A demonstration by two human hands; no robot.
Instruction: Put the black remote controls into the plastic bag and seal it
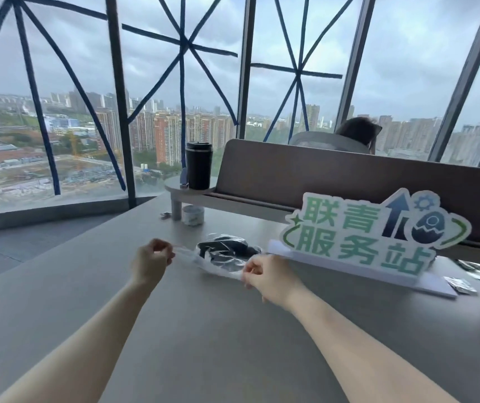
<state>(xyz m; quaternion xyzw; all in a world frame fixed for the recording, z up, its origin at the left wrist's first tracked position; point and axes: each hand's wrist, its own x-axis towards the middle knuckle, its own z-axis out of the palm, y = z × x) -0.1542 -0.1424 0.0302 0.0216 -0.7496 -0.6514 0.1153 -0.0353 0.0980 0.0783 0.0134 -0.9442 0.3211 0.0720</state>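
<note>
A clear plastic bag [204,261] lies on the grey table [204,330] in front of me. Black remote controls [224,251] show through the plastic inside it. My left hand [151,261] pinches the bag's near edge at its left end. My right hand [265,276] pinches the same edge at its right end. The edge is stretched between both hands, slightly above the table. I cannot tell whether the bag's strip is closed.
A white and green sign [369,231] stands right of the bag. A black tumbler [199,165] stands on a raised shelf [192,193]; a small white jar [193,215] sits below it. A brown divider [349,175] runs behind. Small wrappers [462,285] lie at the right.
</note>
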